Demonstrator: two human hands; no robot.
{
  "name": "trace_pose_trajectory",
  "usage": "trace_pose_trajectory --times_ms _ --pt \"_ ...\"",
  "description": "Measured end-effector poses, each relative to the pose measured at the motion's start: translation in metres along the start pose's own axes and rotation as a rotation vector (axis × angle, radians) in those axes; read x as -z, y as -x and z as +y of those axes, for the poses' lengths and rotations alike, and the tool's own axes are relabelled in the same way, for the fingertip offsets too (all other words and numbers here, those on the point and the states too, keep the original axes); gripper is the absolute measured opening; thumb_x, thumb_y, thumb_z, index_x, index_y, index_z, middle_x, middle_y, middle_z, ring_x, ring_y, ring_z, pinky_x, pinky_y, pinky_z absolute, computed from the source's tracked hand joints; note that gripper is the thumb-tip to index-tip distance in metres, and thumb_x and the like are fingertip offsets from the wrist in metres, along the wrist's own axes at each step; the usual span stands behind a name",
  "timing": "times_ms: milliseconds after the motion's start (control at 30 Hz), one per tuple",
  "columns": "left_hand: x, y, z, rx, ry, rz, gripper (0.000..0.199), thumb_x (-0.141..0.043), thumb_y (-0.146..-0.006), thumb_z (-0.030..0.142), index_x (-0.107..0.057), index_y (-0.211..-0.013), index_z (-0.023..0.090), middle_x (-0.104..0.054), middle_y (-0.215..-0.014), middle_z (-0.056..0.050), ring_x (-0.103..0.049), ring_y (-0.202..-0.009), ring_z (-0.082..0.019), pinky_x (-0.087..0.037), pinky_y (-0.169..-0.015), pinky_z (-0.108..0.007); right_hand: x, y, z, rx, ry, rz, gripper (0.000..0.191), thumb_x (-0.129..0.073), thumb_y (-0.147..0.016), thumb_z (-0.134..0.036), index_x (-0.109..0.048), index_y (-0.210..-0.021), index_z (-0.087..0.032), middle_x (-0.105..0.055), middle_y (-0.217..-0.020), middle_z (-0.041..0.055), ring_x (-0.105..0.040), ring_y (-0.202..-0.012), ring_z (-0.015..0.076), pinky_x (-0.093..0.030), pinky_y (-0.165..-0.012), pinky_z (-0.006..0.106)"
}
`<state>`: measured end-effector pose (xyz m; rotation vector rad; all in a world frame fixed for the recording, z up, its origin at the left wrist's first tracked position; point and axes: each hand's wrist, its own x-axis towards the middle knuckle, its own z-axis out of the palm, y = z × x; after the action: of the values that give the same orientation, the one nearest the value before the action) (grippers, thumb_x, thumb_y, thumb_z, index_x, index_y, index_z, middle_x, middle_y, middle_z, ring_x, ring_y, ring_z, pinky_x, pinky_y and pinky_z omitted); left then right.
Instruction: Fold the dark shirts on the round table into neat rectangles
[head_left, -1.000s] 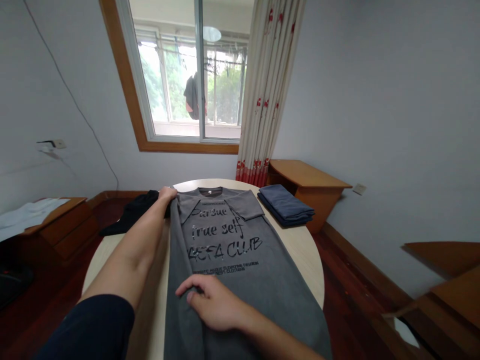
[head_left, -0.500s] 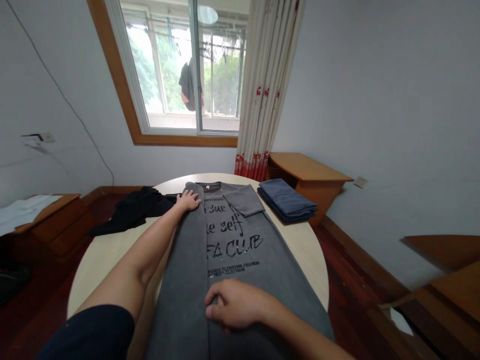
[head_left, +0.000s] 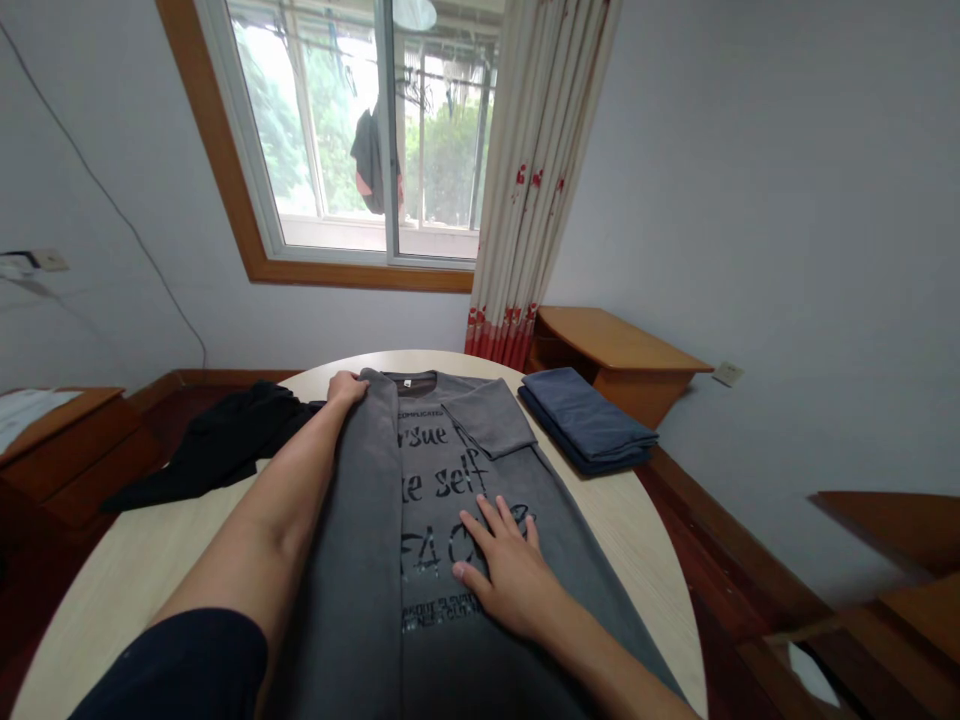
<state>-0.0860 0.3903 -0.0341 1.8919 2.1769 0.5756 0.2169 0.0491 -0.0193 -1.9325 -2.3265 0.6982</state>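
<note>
A dark grey T-shirt (head_left: 427, 510) with black lettering lies front up on the round table (head_left: 637, 530). Its left side is folded inward in a long strip that covers part of the print, and the right sleeve lies across the chest. At the far left shoulder, my left hand (head_left: 347, 388) is closed on the edge of the folded strip; its fingertips are partly hidden. My right hand (head_left: 506, 575) rests on the printed chest with fingers spread, holding nothing.
Folded dark blue garments (head_left: 589, 420) are stacked at the table's far right. A crumpled black garment (head_left: 217, 440) hangs over its left edge. Behind stand a wooden desk (head_left: 615, 340), a curtain (head_left: 532, 200) and a window (head_left: 337, 150).
My left hand has gone from lying flat on the folded strip to gripping its outer edge. My right hand has moved forward onto the lettering and its fingers have spread out.
</note>
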Motion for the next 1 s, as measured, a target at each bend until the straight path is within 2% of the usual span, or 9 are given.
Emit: trace_pose_trajectory --times_ms 133,233,367,500,567,633,767,867,1000 --pt "0.001 -0.020 0.003 0.061 0.146 0.124 0.032 -0.055 -0.098 0.034 -0.065 -0.098 0.004 -0.070 -0.088 -0.008 -0.061 -0.111 -0.024 -0.044 -0.096 -0.031 0.005 -0.018 0.006 0.008 -0.002 0.003 0.072 -0.054 -0.095 -0.052 -0.033 -0.159 -0.027 -0.012 -0.169 0.0078 -0.002 -0.155 0.0372 -0.004 -0.118 0.071" --pt "0.004 -0.034 0.007 0.066 0.227 0.187 0.029 -0.055 -0.099 0.030 -0.064 -0.095 0.002 -0.069 -0.080 -0.007 -0.060 -0.108 -0.023 -0.043 -0.097 -0.031 0.010 -0.037 0.011 0.016 0.002 0.017 0.071 -0.052 -0.096 -0.054 -0.032 -0.159 -0.028 -0.010 -0.169 0.0066 -0.001 -0.155 0.0363 -0.001 -0.118 0.070" --pt "0.004 -0.046 0.008 0.095 0.205 0.175 0.029 -0.050 -0.101 0.028 -0.065 -0.106 0.004 -0.072 -0.094 -0.011 -0.061 -0.113 -0.026 -0.044 -0.099 -0.032 0.015 -0.056 0.015 0.042 0.003 0.019 0.072 -0.050 -0.096 -0.057 -0.031 -0.159 -0.029 -0.009 -0.169 0.0061 0.000 -0.156 0.0356 0.000 -0.119 0.068" --pt "0.000 -0.035 0.012 0.103 0.138 0.134 0.037 -0.049 -0.101 0.029 -0.059 -0.122 0.000 -0.067 -0.121 -0.021 -0.055 -0.125 -0.031 -0.041 -0.105 -0.037 0.014 -0.062 0.018 0.057 0.015 0.033 0.072 -0.049 -0.096 -0.059 -0.031 -0.159 -0.028 -0.009 -0.169 0.0054 0.001 -0.156 0.0350 0.001 -0.118 0.068" --pt "-0.002 -0.017 0.018 0.024 0.048 0.143 0.042 -0.049 -0.101 0.031 -0.054 -0.130 0.000 -0.058 -0.137 -0.024 -0.049 -0.131 -0.033 -0.037 -0.109 -0.041 0.012 -0.062 0.019 0.063 0.031 0.042 0.072 -0.047 -0.097 -0.059 -0.030 -0.159 -0.027 -0.008 -0.169 0.0052 0.001 -0.156 0.0348 0.000 -0.118 0.068" --pt "-0.005 0.011 0.026 -0.106 -0.057 0.158 0.045 -0.049 -0.100 0.031 -0.051 -0.138 0.006 -0.046 -0.152 -0.022 -0.041 -0.140 -0.035 -0.031 -0.115 -0.045 0.009 -0.060 0.019 0.065 0.052 0.051 0.071 -0.044 -0.098 -0.059 -0.029 -0.160 -0.027 -0.008 -0.169 0.0053 0.000 -0.156 0.0350 -0.001 -0.118 0.069" --pt "-0.012 0.091 0.029 -0.404 -0.220 0.074 0.053 -0.042 -0.100 0.039 -0.049 -0.147 0.016 -0.034 -0.163 -0.014 -0.028 -0.150 -0.033 -0.017 -0.123 -0.053 0.002 -0.058 0.018 0.075 0.116 0.101 0.068 -0.037 -0.100 -0.058 -0.029 -0.160 -0.026 -0.010 -0.169 0.0059 -0.004 -0.156 0.0352 -0.004 -0.118 0.069" --pt "-0.016 0.159 0.012 -0.542 -0.264 -0.030 0.058 -0.034 -0.102 0.047 -0.045 -0.152 0.020 -0.031 -0.165 -0.010 -0.026 -0.152 -0.030 -0.011 -0.124 -0.054 -0.003 -0.056 0.018 0.083 0.163 0.139 0.067 -0.032 -0.102 -0.058 -0.028 -0.160 -0.025 -0.013 -0.169 0.0068 -0.006 -0.156 0.0346 -0.006 -0.118 0.068" --pt "-0.007 0.232 -0.020 -0.567 -0.233 -0.186 0.064 -0.029 -0.101 0.057 -0.037 -0.157 0.027 -0.026 -0.166 -0.006 -0.020 -0.155 -0.028 -0.014 -0.124 -0.052 -0.010 -0.048 0.021 0.094 0.203 0.170 0.068 -0.029 -0.102 -0.060 -0.027 -0.160 -0.025 -0.015 -0.169 0.0081 -0.008 -0.156 0.0333 -0.008 -0.119 0.065"
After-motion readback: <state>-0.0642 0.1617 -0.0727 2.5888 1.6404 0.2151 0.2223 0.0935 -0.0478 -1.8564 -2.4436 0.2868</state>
